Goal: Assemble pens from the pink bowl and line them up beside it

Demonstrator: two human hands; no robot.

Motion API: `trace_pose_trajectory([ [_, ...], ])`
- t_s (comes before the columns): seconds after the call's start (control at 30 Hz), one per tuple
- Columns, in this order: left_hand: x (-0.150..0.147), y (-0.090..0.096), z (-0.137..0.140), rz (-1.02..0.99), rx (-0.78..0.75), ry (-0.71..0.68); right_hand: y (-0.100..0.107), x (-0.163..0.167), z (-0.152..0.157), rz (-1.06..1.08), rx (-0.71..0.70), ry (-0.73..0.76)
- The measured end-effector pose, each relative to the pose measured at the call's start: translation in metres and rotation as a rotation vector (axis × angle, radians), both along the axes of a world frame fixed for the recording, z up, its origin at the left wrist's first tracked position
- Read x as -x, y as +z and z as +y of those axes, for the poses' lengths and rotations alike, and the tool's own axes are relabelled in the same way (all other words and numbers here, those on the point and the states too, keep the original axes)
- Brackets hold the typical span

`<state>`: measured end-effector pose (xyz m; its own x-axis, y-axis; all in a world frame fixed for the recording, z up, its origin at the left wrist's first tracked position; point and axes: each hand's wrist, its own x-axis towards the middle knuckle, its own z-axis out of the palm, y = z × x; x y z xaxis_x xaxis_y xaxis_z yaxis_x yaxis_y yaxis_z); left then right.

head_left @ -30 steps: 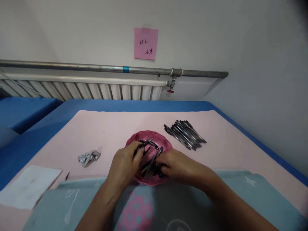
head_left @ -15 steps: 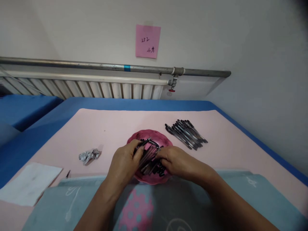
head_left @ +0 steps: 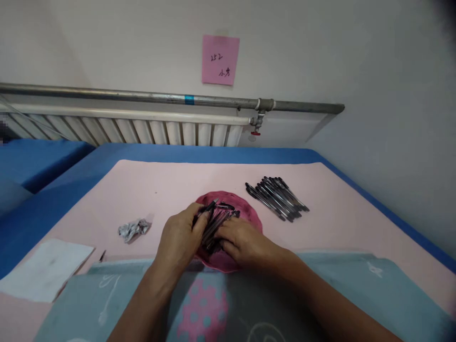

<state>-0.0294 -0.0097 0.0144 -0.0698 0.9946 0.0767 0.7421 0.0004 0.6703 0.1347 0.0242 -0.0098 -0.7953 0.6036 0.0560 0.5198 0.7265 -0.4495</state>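
Note:
Both my hands are over a pink scalloped bowl (head_left: 252,216) that holds a jumble of dark pen parts (head_left: 215,227). At the bowl's left side, my left hand (head_left: 181,232) is closed round a few dark pen pieces, thumb on top. My right hand (head_left: 240,240) reaches in from the right with its fingers curled into the pile; its fingertips are hidden among the pieces. Beyond the bowl to the right, several black-capped clear pens (head_left: 276,197) lie side by side on the pink sheet.
A crumpled wad of printed paper (head_left: 134,230) lies left of the bowl. Farther left are a folded white cloth (head_left: 48,270) and a small dark piece (head_left: 102,256). A blue-grey patterned cloth (head_left: 342,270) covers the near edge. Behind stand a radiator and pipe (head_left: 142,97).
My right hand has moved left and deeper over the pile. The bowl has shifted slightly right, and the pieces inside are rearranged. My left hand keeps its grip.

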Motion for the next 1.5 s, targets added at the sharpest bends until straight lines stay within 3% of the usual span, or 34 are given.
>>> trace_pose_trajectory([
  [0.5, -0.002, -0.003, 0.001, -0.001, 0.008, -0.014, -0.014, 0.022, -0.003, -0.196, -0.268, -0.007],
  [0.67, -0.002, -0.005, 0.002, 0.014, 0.023, -0.002, -0.020, 0.029, 0.000, -0.081, -0.292, 0.036],
  [0.8, 0.001, -0.006, 0.004, -0.061, 0.018, 0.000, -0.012, 0.020, 0.002, 0.089, -0.161, -0.002],
  [0.97, 0.001, -0.005, 0.004, -0.214, 0.041, -0.030, 0.008, -0.003, 0.004, 0.476, 0.183, -0.308],
  [1.07, -0.001, -0.005, 0.003, -0.327, 0.057, -0.073, 0.012, -0.011, 0.008, 0.599, 0.277, -0.400],
  [1.27, -0.003, -0.004, 0.002, -0.415, 0.071, -0.095, 0.009, -0.019, 0.016, 0.517, 0.037, -0.467],
  [1.5, -0.005, -0.003, 0.001, -0.344, 0.111, -0.121, 0.002, -0.024, 0.020, 0.348, -0.299, -0.321],
])
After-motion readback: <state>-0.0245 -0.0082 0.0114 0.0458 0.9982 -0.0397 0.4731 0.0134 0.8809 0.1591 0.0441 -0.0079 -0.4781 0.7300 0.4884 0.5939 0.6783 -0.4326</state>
